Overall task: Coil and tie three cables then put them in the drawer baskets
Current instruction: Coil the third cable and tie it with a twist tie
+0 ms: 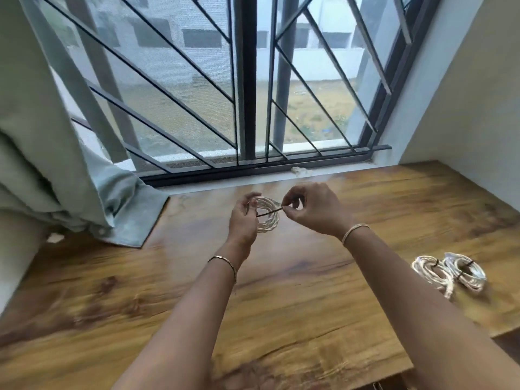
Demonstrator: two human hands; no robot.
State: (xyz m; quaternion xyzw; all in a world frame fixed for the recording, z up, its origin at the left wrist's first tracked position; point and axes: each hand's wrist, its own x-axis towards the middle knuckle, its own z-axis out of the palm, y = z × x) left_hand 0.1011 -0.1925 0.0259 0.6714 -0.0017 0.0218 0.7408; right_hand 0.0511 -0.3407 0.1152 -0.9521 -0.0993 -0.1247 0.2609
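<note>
Cable coil [267,220], white, is held above the table [281,299] toward twelve o'clock, with the left hand [242,220] curled round its nine-o'clock edge. The right hand [315,211] pinches a thin dark tie [270,212] stretched across the loops from three o'clock. Two tied coils [475,274] lie side by side at four o'clock.

No legible text, labels, brands or numbers anywhere in view.
</note>
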